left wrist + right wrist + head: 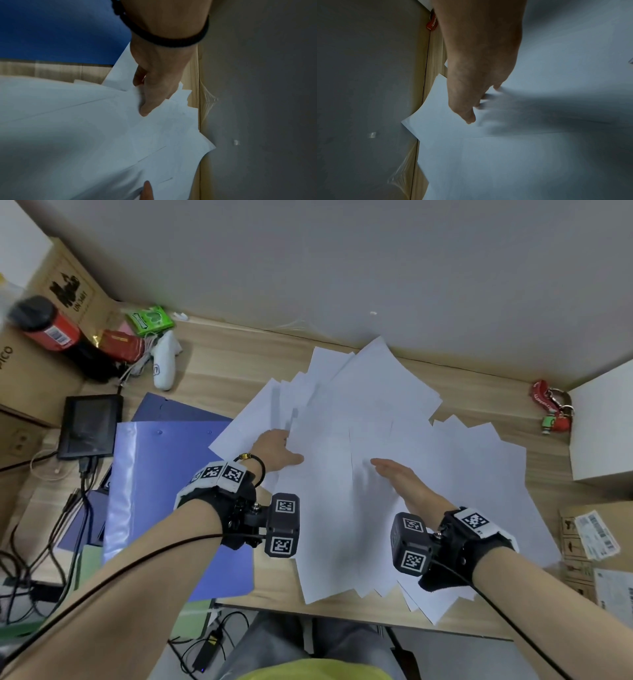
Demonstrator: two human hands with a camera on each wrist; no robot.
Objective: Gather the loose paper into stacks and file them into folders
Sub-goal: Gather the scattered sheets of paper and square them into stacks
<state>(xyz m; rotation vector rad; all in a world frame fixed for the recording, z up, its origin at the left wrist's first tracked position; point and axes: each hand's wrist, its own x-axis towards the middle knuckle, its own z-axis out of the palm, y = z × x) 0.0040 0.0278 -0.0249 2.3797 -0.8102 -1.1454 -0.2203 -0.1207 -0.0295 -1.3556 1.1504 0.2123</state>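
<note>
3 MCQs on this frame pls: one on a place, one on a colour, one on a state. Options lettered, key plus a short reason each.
1. Where do the folders lie relative to the loose paper?
A. to the person's left of it
B. to the person's right of it
C. on top of it

2. What colour is the topmost folder?
A. red
B. blue
C. yellow

3. What state is the paper in?
A. squared into one neat stack
B. already filed
C. spread loose and overlapping

Key:
1 A: the folders sit left of the loose paper on the desk.
2 B: its cover shows blue.
3 C: sheets fan out at odd angles under the left hand and right hand.
</note>
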